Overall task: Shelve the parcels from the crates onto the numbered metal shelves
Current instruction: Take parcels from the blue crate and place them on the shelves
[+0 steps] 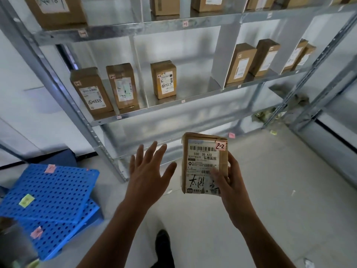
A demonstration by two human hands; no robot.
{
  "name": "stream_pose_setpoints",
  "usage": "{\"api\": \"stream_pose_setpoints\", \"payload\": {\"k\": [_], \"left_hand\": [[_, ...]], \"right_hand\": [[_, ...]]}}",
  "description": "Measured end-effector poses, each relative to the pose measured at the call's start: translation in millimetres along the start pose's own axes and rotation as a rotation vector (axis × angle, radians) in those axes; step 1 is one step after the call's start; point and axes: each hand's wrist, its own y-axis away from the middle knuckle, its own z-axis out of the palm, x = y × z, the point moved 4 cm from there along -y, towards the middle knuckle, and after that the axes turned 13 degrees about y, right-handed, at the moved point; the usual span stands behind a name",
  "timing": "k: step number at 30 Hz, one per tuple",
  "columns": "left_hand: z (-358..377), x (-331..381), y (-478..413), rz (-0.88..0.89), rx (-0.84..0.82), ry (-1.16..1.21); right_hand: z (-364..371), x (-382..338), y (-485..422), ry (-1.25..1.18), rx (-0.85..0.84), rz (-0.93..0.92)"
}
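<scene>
The right hand [229, 182] grips a parcel [204, 163] tagged 2-2, thumb on its label. The left hand [148, 171], spread and empty, hovers just left of it. Next it likely goes up and ahead onto the shelf [193, 91], beside the standing box [163, 79] tagged alike.

The parcel [204, 164] in my right hand [234, 182] is matt brown cardboard with a smooth paper label [201, 151]. The shelves [173, 105] are shiny galvanised metal, the crates [54, 190] perforated blue plastic.
</scene>
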Motion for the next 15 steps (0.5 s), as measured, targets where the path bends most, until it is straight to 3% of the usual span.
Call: {"api": "stream_pose_setpoints", "payload": {"k": [15], "left_hand": [[60, 44, -220, 0.038, -0.087, -0.008]], "right_hand": [[-78, 12, -214, 0.025, 0.043, 0.051]]}}
